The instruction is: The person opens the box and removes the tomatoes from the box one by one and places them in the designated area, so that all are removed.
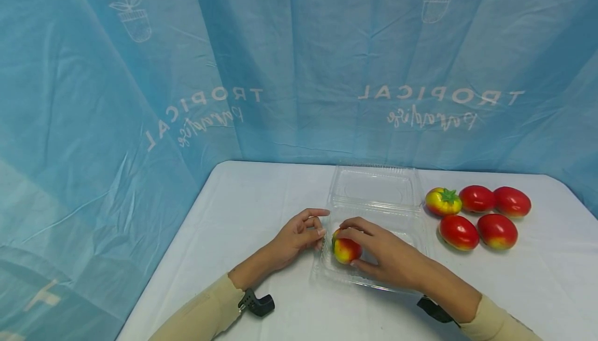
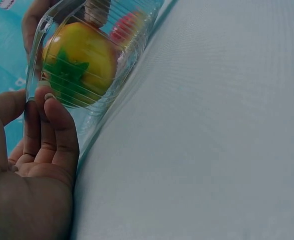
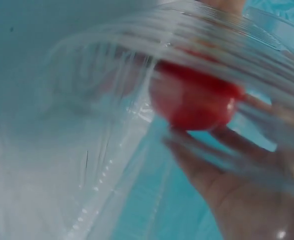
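A clear plastic clamshell container (image 1: pixel 406 227) lies on the table with its lid (image 1: pixel 374 185) folded back toward the curtain. My left hand (image 1: pixel 299 237) pinches the container's left rim, thumb on one side and fingertips on the other in the left wrist view. Inside the base, near that left wall, my right hand (image 1: pixel 390 255) holds a red-and-yellow toy tomato (image 1: pixel 347 250) between fingers and thumb. The tomato's green leafy top (image 2: pixel 64 75) faces the left wall. Through the plastic in the right wrist view, the tomato's red side (image 3: pixel 194 97) shows between the fingers.
Right of the container sit several more toy tomatoes: a yellow-red one with a green top (image 1: pixel 443 202) and glossy red ones, such as the front one (image 1: pixel 459 232). A white cloth covers the table (image 1: pixel 243 206). A blue printed curtain (image 1: pixel 299 60) hangs behind and to the left.
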Action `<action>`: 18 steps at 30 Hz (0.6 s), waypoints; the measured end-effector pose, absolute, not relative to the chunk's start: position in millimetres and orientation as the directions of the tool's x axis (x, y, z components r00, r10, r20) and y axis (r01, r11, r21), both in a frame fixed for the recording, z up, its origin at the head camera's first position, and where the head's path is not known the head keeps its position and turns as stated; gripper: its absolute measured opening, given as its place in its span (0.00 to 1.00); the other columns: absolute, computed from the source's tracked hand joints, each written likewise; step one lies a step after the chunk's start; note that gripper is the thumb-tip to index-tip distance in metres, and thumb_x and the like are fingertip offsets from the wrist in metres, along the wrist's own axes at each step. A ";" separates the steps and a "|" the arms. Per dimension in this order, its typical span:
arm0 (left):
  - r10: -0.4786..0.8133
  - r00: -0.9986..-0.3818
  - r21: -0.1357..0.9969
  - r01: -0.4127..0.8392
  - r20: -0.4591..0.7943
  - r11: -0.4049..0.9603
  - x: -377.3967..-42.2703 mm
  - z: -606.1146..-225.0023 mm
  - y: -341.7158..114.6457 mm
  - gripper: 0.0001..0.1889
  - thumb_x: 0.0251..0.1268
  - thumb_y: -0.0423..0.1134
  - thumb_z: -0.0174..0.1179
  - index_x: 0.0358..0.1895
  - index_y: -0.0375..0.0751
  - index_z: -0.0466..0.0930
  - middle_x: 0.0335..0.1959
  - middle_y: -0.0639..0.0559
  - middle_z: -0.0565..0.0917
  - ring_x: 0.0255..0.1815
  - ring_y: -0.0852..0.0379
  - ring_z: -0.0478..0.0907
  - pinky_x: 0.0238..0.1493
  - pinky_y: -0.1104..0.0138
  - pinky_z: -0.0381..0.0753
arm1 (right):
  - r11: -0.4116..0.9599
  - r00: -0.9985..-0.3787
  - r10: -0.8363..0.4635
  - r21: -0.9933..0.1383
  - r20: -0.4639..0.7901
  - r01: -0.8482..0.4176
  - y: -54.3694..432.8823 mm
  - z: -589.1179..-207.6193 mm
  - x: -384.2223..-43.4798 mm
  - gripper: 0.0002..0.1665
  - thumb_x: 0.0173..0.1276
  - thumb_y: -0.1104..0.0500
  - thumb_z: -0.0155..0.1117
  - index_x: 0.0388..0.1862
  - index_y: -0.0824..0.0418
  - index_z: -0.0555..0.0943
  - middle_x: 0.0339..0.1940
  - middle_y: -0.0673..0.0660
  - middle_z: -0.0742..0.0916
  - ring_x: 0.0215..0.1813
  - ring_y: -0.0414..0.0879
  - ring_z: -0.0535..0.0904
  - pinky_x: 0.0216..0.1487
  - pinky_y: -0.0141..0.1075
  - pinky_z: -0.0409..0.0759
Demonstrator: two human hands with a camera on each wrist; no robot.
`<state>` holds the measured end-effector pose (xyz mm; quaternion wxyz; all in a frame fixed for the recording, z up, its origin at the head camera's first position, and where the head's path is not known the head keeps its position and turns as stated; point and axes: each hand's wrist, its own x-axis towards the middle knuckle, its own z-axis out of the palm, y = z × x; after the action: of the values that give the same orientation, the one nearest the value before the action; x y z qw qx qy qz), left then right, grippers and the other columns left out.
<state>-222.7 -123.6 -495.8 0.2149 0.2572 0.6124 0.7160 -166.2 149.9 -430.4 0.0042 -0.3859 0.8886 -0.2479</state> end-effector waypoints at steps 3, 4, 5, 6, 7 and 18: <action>0.622 -0.775 0.987 0.012 0.111 -0.161 -222.4 -495.5 -123.6 0.28 0.82 0.30 0.55 0.77 0.27 0.59 0.37 0.53 0.75 0.33 0.58 0.77 0.41 0.70 0.83 | 0.585 -0.706 -0.682 -0.437 0.190 -0.683 150.8 -429.5 -165.2 0.40 0.63 0.58 0.83 0.72 0.45 0.76 0.72 0.43 0.76 0.71 0.41 0.77 0.67 0.41 0.81; 0.621 -0.776 0.987 0.013 0.111 -0.160 -222.4 -495.5 -123.7 0.28 0.82 0.29 0.55 0.77 0.27 0.58 0.37 0.53 0.75 0.33 0.58 0.77 0.41 0.70 0.83 | 0.588 -0.708 -0.679 -0.435 0.192 -0.682 151.0 -428.9 -164.5 0.40 0.62 0.57 0.83 0.72 0.44 0.76 0.72 0.42 0.76 0.71 0.41 0.77 0.67 0.41 0.81; 0.621 -0.776 0.987 0.015 0.113 -0.161 -222.3 -495.4 -123.8 0.28 0.81 0.29 0.55 0.77 0.27 0.58 0.37 0.53 0.75 0.33 0.58 0.77 0.41 0.70 0.83 | 0.590 -0.710 -0.677 -0.434 0.194 -0.681 151.3 -428.4 -164.0 0.41 0.62 0.57 0.83 0.72 0.44 0.76 0.72 0.43 0.76 0.71 0.41 0.77 0.67 0.41 0.82; 0.620 -0.776 0.987 0.015 0.112 -0.160 -222.1 -495.2 -123.9 0.28 0.82 0.30 0.55 0.77 0.27 0.59 0.37 0.53 0.76 0.33 0.58 0.77 0.41 0.70 0.83 | 0.592 -0.712 -0.675 -0.431 0.196 -0.680 151.6 -427.8 -163.5 0.41 0.62 0.57 0.83 0.72 0.44 0.76 0.72 0.43 0.76 0.71 0.41 0.77 0.67 0.41 0.82; 0.620 -0.777 0.987 0.014 0.111 -0.160 -222.0 -495.0 -123.9 0.28 0.82 0.30 0.55 0.78 0.28 0.59 0.37 0.53 0.76 0.33 0.58 0.77 0.41 0.70 0.83 | 0.594 -0.713 -0.673 -0.431 0.197 -0.680 151.9 -427.1 -162.9 0.41 0.62 0.57 0.83 0.72 0.44 0.76 0.72 0.43 0.76 0.71 0.41 0.76 0.67 0.41 0.82; 0.609 -0.782 0.983 0.026 0.134 -0.183 -222.6 -497.5 -123.4 0.29 0.80 0.29 0.56 0.79 0.29 0.59 0.36 0.53 0.75 0.32 0.57 0.76 0.40 0.70 0.82 | 0.583 -0.707 -0.665 -0.425 0.239 -0.692 158.5 -425.3 -157.1 0.41 0.62 0.58 0.83 0.72 0.43 0.76 0.74 0.44 0.76 0.71 0.42 0.76 0.66 0.42 0.82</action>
<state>-222.6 -123.4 -497.5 0.2017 0.2616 0.6066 0.7231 -157.1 158.5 -425.3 -0.0269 -0.3817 0.8892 -0.2508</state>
